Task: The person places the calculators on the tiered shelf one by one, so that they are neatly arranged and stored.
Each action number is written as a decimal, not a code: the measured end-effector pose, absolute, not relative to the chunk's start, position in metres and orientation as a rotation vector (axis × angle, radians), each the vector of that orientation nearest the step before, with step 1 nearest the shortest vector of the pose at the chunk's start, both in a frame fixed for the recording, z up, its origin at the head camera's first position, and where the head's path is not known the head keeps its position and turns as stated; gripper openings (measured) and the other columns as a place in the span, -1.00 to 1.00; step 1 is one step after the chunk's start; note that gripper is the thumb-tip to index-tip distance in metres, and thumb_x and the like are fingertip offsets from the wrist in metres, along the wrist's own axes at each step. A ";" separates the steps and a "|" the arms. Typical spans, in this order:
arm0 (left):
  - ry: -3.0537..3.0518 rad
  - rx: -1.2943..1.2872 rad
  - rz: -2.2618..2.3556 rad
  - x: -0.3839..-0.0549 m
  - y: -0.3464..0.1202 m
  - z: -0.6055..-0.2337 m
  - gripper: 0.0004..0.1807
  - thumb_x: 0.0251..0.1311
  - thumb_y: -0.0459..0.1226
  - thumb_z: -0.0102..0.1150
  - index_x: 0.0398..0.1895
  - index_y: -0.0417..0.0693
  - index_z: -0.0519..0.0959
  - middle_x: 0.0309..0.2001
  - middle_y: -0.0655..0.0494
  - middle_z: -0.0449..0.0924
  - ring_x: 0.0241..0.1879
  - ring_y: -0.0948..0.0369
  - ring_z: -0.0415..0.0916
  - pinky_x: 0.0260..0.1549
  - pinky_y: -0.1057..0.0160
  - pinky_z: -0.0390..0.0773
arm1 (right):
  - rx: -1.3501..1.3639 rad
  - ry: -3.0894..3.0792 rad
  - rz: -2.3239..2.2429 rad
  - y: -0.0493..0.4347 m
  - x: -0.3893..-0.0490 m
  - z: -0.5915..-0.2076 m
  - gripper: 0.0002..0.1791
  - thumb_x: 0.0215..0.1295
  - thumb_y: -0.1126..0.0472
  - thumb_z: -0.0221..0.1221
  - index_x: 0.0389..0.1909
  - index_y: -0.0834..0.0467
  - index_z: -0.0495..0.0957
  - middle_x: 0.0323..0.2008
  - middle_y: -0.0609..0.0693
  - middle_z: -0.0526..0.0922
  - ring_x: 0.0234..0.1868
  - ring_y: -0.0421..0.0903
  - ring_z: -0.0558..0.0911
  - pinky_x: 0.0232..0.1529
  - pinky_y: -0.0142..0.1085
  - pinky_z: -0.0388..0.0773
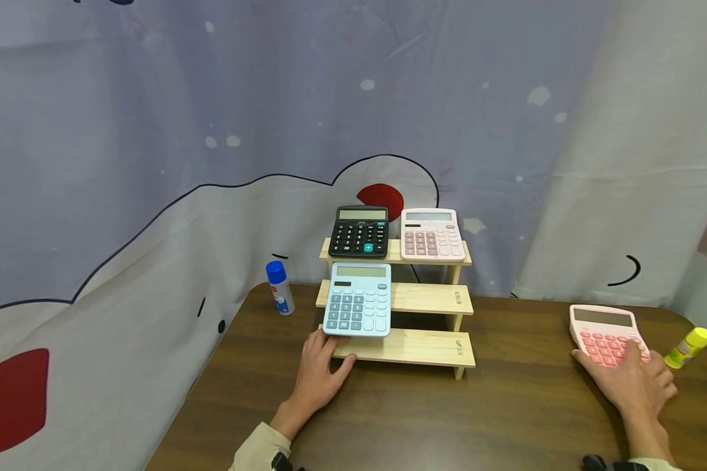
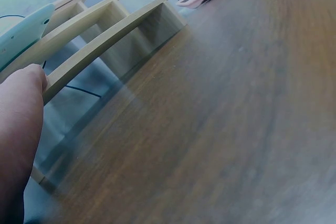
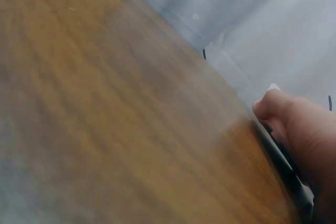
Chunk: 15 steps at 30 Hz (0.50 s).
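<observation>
A light-blue calculator (image 1: 358, 299) leans on the lower left of a three-step wooden stand (image 1: 424, 347). My left hand (image 1: 317, 373) rests at the left end of the bottom step, just below that calculator, with its thumb spread along the step's front edge. Its fingertips are partly hidden. Off to the right, my right hand (image 1: 639, 386) grips a pink calculator (image 1: 601, 330) by its near end. The thumb lies at the left edge and a finger over the keys. In the right wrist view, the dark underside of the pink calculator (image 3: 286, 163) shows beneath the thumb.
On the top step stand a black calculator (image 1: 359, 232) and a white-pink calculator (image 1: 431, 234). A blue-capped glue stick (image 1: 280, 289) is left of the stand. A yellow glue stick (image 1: 689, 348) is right of my right hand. Behind the brown table (image 1: 424, 425) hangs a patterned curtain (image 1: 259, 98).
</observation>
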<state>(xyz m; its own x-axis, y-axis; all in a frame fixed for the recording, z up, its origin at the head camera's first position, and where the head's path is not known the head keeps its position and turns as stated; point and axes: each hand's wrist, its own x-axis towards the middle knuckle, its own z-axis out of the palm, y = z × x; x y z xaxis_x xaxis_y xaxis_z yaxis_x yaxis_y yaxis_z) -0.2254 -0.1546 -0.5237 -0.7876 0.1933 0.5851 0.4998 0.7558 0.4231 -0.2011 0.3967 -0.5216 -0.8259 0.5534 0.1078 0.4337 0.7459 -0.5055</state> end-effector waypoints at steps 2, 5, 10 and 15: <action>-2.431 -0.519 -0.789 -0.226 -0.155 -0.524 -0.64 0.25 -0.04 0.30 0.03 0.01 0.62 0.16 0.00 0.49 0.19 0.04 0.35 0.20 -0.05 0.34 | -0.790 -2.688 0.710 0.396 -0.202 -0.521 0.25 -0.01 -0.48 0.23 0.36 0.40 0.01 0.28 0.75 -0.09 0.23 0.68 0.04 0.03 0.44 0.04; -2.428 -0.519 -0.784 -0.226 -0.155 -0.524 -0.64 0.25 -0.04 0.30 0.03 0.03 0.62 0.14 0.01 0.49 0.18 0.05 0.36 0.19 -0.05 0.35 | -0.813 -2.648 0.750 0.394 -0.202 -0.519 0.21 0.00 -0.45 0.25 0.38 0.38 0.07 0.31 0.69 -0.05 0.25 0.67 0.06 0.06 0.44 0.03; -2.427 -0.518 -0.784 -0.226 -0.155 -0.525 -0.64 0.24 -0.04 0.31 0.03 0.03 0.63 0.13 0.01 0.49 0.17 0.05 0.35 0.19 -0.04 0.34 | -0.805 -2.577 0.791 0.392 -0.200 -0.516 0.14 0.03 -0.38 0.27 0.39 0.35 0.14 0.34 0.60 0.01 0.28 0.64 0.08 0.08 0.43 0.01; -2.431 -0.516 -0.775 -0.227 -0.155 -0.525 -0.64 0.25 -0.04 0.31 0.03 0.04 0.63 0.13 0.02 0.49 0.17 0.06 0.35 0.19 -0.03 0.34 | -0.759 -2.536 0.784 0.388 -0.200 -0.514 0.12 0.01 -0.35 0.30 0.41 0.31 0.18 0.38 0.54 0.03 0.32 0.57 0.09 0.08 0.40 0.03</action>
<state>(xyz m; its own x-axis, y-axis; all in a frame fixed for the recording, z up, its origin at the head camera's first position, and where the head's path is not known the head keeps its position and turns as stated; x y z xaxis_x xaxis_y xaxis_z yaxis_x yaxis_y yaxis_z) -0.2265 -0.1548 -0.5251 -0.7856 0.1912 0.5885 0.4967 0.7621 0.4154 -0.2005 0.3880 -0.5142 -0.7827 0.5925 0.1906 0.3816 0.6987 -0.6052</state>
